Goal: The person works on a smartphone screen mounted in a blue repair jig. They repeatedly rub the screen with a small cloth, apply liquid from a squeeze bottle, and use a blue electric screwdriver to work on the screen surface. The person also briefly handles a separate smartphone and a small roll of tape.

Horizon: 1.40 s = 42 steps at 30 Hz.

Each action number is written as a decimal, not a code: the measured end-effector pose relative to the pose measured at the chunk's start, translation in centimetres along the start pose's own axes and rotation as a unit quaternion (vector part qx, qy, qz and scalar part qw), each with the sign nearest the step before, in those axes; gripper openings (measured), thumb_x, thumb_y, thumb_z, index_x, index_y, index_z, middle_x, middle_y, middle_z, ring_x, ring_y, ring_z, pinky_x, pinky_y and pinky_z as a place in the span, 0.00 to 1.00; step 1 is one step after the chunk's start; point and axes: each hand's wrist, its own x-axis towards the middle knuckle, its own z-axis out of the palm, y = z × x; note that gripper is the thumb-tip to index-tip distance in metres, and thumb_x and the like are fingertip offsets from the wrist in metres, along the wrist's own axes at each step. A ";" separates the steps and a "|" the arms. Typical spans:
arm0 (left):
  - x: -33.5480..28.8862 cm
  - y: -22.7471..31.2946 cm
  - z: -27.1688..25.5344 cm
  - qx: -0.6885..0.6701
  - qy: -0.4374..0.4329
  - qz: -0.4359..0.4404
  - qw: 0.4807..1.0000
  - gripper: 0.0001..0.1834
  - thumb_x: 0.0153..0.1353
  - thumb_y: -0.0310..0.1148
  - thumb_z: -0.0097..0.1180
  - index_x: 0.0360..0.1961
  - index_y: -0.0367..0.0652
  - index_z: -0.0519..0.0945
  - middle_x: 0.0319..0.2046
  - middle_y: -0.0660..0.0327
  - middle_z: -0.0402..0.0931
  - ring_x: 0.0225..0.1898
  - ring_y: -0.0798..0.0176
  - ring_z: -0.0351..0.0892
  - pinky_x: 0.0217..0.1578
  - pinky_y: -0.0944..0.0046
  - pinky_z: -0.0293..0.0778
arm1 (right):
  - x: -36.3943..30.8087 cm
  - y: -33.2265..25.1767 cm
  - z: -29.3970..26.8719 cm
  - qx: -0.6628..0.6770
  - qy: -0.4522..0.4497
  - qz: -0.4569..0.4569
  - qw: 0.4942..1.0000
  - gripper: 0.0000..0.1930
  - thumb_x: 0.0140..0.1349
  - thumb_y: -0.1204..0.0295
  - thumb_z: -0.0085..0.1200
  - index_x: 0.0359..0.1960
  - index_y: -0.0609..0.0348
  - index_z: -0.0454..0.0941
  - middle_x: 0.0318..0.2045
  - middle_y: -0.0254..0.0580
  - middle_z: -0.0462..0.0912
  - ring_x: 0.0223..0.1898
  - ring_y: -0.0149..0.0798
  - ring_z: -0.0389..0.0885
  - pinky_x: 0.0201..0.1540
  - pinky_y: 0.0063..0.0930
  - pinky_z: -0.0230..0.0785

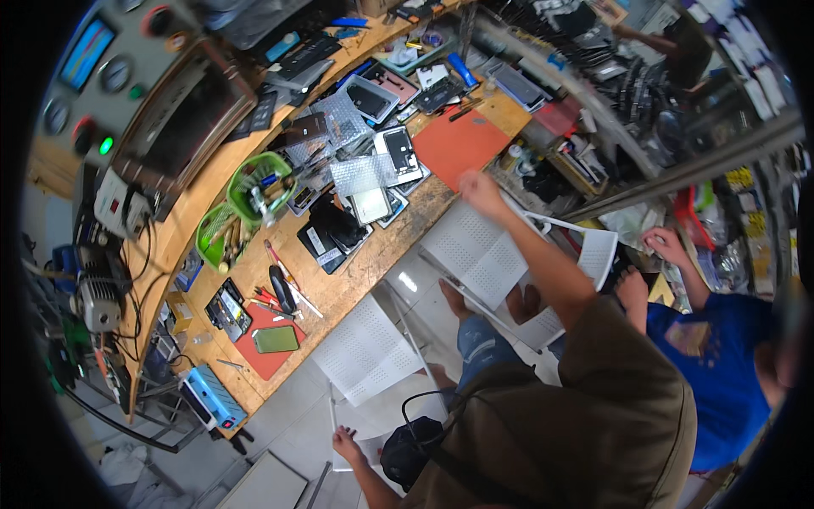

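Observation:
My left hand (346,443) hangs low beside a white perforated chair (360,352), its fingers curled. What lies in them, if anything, I cannot make out. My right arm reaches forward past a second white perforated chair (475,250). Blurred by motion, my right hand (482,192) hovers near the front corner of an orange-red mat (462,144) on the wooden workbench (407,233); its fingers are smeared. Left of that mat lie opened tablets, one with a black-and-white back (396,151), and bubble wrap (343,119).
Green baskets (254,191) of tools stand on the bench. Nearer are screwdrivers (270,299), a green phone (276,339) and a blue device (219,397). At right, a person in a blue shirt (721,365) reaches toward crowded shelves. A metal-framed case (623,161) edges the bench.

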 end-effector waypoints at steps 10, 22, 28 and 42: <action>-17.4 1.4 3.4 0.390 0.207 -0.022 0.897 0.27 0.63 0.33 0.55 0.60 0.27 0.73 0.38 0.40 0.83 0.46 0.47 0.84 0.42 0.51 0.78 | 33.1 -3.0 -5.2 -0.382 0.191 0.006 0.904 0.19 0.60 0.63 0.60 0.48 0.61 0.81 0.43 0.58 0.86 0.45 0.58 0.85 0.52 0.49 0.76; -18.0 5.8 10.6 0.358 0.106 -0.045 0.927 0.31 0.58 0.34 0.60 0.62 0.29 0.72 0.43 0.44 0.82 0.49 0.49 0.83 0.48 0.53 0.75 | 28.8 -6.2 -5.9 -0.309 0.128 0.010 0.942 0.18 0.65 0.62 0.56 0.47 0.65 0.76 0.41 0.58 0.86 0.42 0.56 0.87 0.49 0.49 0.77; -19.1 5.2 8.7 0.236 0.084 -0.040 0.967 0.34 0.56 0.34 0.63 0.63 0.29 0.71 0.45 0.45 0.81 0.50 0.50 0.82 0.51 0.54 0.74 | 4.1 -14.1 -4.4 0.510 -0.153 0.108 0.839 0.21 0.74 0.60 0.43 0.61 0.61 0.65 0.36 0.44 0.80 0.28 0.34 0.80 0.28 0.29 0.73; -33.4 -5.1 -12.4 -0.459 0.011 0.001 0.888 0.40 0.51 0.35 0.68 0.65 0.31 0.69 0.51 0.50 0.79 0.54 0.53 0.80 0.57 0.56 0.72 | -39.3 -39.6 7.8 0.506 -0.534 -0.013 0.677 0.29 0.72 0.55 0.41 0.66 0.64 0.60 0.36 0.48 0.75 0.28 0.35 0.78 0.30 0.28 0.75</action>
